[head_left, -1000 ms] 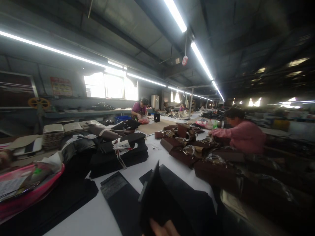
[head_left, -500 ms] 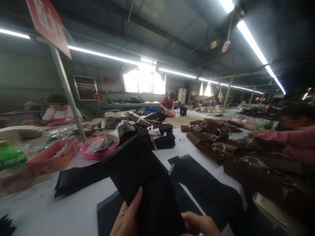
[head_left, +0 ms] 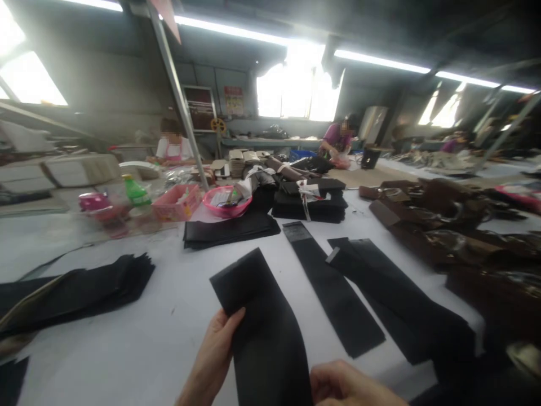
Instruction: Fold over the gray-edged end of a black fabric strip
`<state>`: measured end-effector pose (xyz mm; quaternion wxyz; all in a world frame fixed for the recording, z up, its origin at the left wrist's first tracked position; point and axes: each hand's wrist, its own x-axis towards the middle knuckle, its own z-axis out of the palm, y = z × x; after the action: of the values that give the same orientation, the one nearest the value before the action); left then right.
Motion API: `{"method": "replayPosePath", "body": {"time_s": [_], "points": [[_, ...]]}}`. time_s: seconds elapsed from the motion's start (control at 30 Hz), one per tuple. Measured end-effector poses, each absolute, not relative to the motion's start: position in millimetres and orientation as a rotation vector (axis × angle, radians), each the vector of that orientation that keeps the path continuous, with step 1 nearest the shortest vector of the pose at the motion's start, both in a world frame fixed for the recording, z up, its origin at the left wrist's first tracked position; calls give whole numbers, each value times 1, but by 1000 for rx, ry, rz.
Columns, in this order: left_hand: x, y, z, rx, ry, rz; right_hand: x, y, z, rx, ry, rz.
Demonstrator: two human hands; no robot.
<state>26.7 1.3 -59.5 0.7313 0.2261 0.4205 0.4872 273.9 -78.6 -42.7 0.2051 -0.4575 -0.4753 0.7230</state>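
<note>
My left hand (head_left: 215, 352) and right hand (head_left: 342, 384) each pinch an edge of the black strip (head_left: 260, 324) — thumbs on top, keeping it flat above the white desk (head_left: 139, 344) — beside two more strips (head_left: 333, 293) lying alongside.

Right hand (head_left: 342, 385) cut off at bottom edge, black strip's (head_left: 262, 327) near end hidden, distant workers blurred

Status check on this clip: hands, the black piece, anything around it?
Left hand and right hand both grip black fabric strip, held over white table. More black strips lie just right. Stacked black pieces beyond; nothing on top.
</note>
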Motion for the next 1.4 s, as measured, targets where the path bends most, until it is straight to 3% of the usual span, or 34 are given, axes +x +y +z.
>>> {"method": "replayPosePath", "body": {"time_s": [0.23, 0.6, 0.8, 1.07, 1.4], "points": [[34, -24, -111, 552, 832, 925, 261, -7, -72, -1275, -1221, 1817], [32, -17, -106, 646, 919, 939, 226, 69, -88, -1141, -1207, 1895], [23, -7, -98, 578, 969, 925, 209, 93, -103, -1155, -1264, 1731], [7, 30, -101, 670, 924, 899, 200, 142, -136, -1241, -1441, 1460], [-13, 101, -146, 925, 1418, 936, 195, 185, -161, -1307, -1580, 1387]]}}
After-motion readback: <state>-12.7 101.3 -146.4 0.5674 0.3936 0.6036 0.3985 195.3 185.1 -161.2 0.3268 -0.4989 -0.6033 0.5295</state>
